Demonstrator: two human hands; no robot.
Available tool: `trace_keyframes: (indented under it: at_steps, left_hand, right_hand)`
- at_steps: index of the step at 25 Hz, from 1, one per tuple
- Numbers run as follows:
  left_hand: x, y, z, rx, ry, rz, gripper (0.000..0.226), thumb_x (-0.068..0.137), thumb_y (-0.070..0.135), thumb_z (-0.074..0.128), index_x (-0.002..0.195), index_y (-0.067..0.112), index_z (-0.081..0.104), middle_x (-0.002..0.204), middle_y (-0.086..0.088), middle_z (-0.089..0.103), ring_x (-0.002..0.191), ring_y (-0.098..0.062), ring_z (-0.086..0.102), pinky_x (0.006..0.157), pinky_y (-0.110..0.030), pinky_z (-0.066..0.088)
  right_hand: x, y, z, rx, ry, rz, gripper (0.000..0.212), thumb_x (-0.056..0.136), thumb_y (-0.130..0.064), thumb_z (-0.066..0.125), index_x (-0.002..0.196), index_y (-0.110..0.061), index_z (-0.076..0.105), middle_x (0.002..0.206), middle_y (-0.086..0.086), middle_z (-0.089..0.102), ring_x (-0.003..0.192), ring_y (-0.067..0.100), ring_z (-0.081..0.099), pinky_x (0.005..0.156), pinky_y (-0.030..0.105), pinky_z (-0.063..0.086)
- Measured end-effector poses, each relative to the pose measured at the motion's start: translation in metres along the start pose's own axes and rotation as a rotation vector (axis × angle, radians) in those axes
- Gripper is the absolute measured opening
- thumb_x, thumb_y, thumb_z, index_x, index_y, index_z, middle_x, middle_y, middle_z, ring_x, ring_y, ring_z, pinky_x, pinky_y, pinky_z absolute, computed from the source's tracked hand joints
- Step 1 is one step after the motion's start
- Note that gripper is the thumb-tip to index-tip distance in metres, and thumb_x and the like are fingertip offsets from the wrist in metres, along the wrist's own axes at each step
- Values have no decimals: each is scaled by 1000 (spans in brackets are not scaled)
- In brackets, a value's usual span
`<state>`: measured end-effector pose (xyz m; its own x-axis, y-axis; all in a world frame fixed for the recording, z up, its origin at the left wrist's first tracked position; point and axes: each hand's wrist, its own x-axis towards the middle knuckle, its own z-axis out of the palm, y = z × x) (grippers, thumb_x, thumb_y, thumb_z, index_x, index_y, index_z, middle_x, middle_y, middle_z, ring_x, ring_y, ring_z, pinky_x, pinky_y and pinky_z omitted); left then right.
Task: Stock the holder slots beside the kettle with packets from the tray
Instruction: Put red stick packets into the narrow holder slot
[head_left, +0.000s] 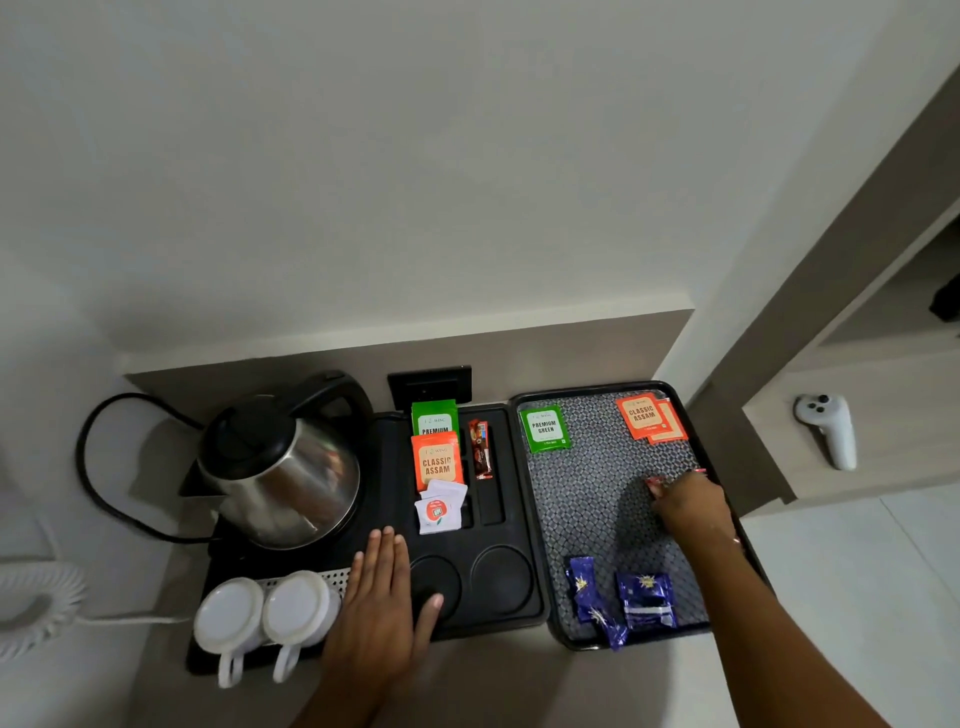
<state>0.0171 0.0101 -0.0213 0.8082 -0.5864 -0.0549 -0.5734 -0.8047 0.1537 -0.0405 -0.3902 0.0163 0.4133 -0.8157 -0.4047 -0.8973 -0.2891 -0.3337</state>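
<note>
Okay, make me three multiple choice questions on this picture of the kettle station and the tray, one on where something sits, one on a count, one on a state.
1. Where does the loose green Premium Green packet lie?
A. far left corner of the patterned black tray
B. inside a mug
C. under the kettle

2. How many white mugs stand upside down on the black holder base?
A. one
B. two
C. four

3. What is the left hand doing?
A. gripping the steel kettle
B. lying flat, palm down, on the holder base
C. holding a packet

Answers: 1 A, it sits by the tray's far left rim. 2 B, two bottoms show side by side. 3 B, its fingers are stretched out, holding nothing.
</note>
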Motion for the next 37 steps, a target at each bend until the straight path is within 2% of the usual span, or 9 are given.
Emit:
trace_keyframes:
  at_steps: [4, 10, 14, 17, 22, 25, 28, 32, 37]
  left_hand:
    - [0, 0, -1, 7, -7, -4, 84, 96, 61, 18, 146, -6, 29, 155, -23, 28, 145, -32, 18, 116, -45, 10]
    - [0, -2, 4, 13, -12, -6, 82, 96, 59, 28, 148, -3, 26, 157, -21, 23, 147, -31, 13, 115, -46, 11]
    - [1, -3, 3, 4, -19, -12, 81, 97, 60, 27, 147, -3, 30, 155, -22, 27, 146, -33, 16, 115, -45, 11]
    - [0, -2, 3, -19, -10, -16, 79, 98, 60, 28, 150, 0, 25, 158, -19, 23, 148, -30, 11, 116, -45, 10]
    - [-1, -1, 5, -18, -28, -39, 79, 98, 60, 30, 151, 2, 21, 160, -17, 18, 148, -27, 5, 116, -45, 10]
    - [-1, 1, 5, -33, -10, -13, 78, 98, 58, 31, 149, -1, 25, 158, -21, 21, 148, -30, 8, 116, -49, 14]
    - [1, 2, 5, -32, 16, 2, 78, 97, 56, 33, 146, -6, 30, 155, -26, 26, 146, -35, 15, 116, -51, 17]
    - [1, 0, 4, -17, 15, 4, 79, 97, 54, 31, 147, -6, 27, 156, -26, 23, 147, -34, 12, 116, -51, 16]
    - [1, 3, -2, -6, 2, -5, 81, 95, 55, 29, 147, -7, 26, 156, -25, 23, 147, -33, 12, 116, -47, 11]
  right_hand:
    - [6, -10, -9, 26, -142, 68, 48, 76, -34, 78, 103, 3, 63, 95, 21, 69, 89, 37, 68, 86, 45, 57]
    - [-13, -80, -3, 335, -272, -36, 25, 79, -31, 78, 90, -9, 71, 80, 9, 70, 65, 17, 62, 55, 27, 53]
    - [-40, -161, 43, 375, -419, -192, 22, 79, -24, 79, 96, -11, 75, 104, 10, 73, 93, 23, 67, 81, 32, 54]
    - [-37, -191, 72, 290, -374, -187, 40, 73, -23, 83, 105, -1, 71, 107, 14, 72, 100, 26, 67, 89, 33, 54]
    - [-27, -197, 81, 225, -261, -157, 33, 70, -30, 85, 69, -14, 56, 90, 11, 71, 59, 16, 55, 65, 27, 46]
    - [-29, -189, 66, 215, -235, -209, 32, 68, -34, 86, 67, -14, 60, 82, 10, 70, 63, 19, 62, 67, 30, 52]
    - [-27, -154, 26, 234, -151, -221, 28, 72, -30, 82, 87, -7, 76, 89, 13, 75, 81, 27, 72, 78, 34, 58]
    - [-56, -66, -8, -275, -292, -211, 38, 79, -40, 75, 100, -9, 75, 100, 10, 74, 94, 24, 70, 87, 34, 57]
    - [-105, -19, 4, -558, -467, -235, 46, 65, -52, 79, 85, -11, 74, 70, 2, 64, 70, 15, 62, 55, 20, 42]
